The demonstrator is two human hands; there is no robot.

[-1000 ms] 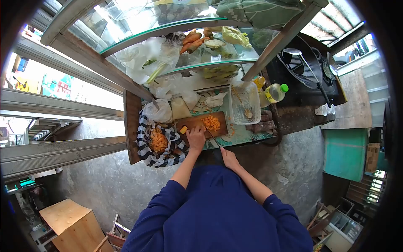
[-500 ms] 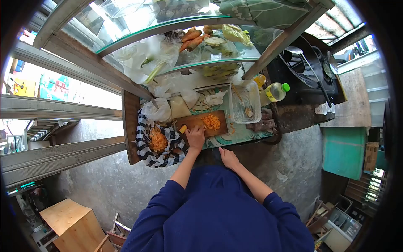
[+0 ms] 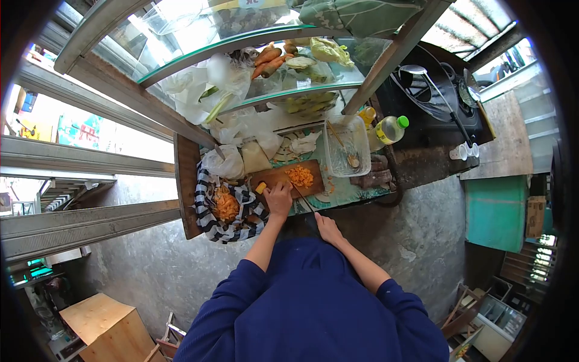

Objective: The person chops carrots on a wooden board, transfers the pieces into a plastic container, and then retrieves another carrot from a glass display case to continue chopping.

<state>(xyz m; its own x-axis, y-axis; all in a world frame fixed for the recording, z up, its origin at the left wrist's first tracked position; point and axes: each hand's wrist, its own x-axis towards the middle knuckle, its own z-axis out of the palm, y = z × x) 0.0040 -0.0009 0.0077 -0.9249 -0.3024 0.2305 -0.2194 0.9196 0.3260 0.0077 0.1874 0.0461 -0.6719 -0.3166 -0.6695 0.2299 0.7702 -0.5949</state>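
My left hand (image 3: 278,200) rests on the wooden cutting board (image 3: 277,175) with its fingers curled down and pressed together. What lies under the fingertips is hidden. Beside them, to the left, is a chunk of carrot (image 3: 261,187). A pile of diced carrot (image 3: 300,177) covers the upper right of the board. My right hand (image 3: 327,228) is closed around the handle of a knife (image 3: 304,198), whose thin blade slants up and left over the board, close to my left fingers. Left of the board, a bag-lined basket (image 3: 205,208) with black and white stripes holds orange peelings (image 3: 225,206).
A clear plastic tub (image 3: 332,164) with a spoon (image 3: 352,160) stands right of the board. Behind it is a green-capped bottle (image 3: 391,130). Whole carrots (image 3: 269,61) lie on the glass shelf (image 3: 289,93) above. A stove (image 3: 422,130) with a ladle is further right.
The knife blade now shows at the board beside my left fingers, where it was hardly visible before. Both hands stay in nearly the same place. The view has shifted slightly.
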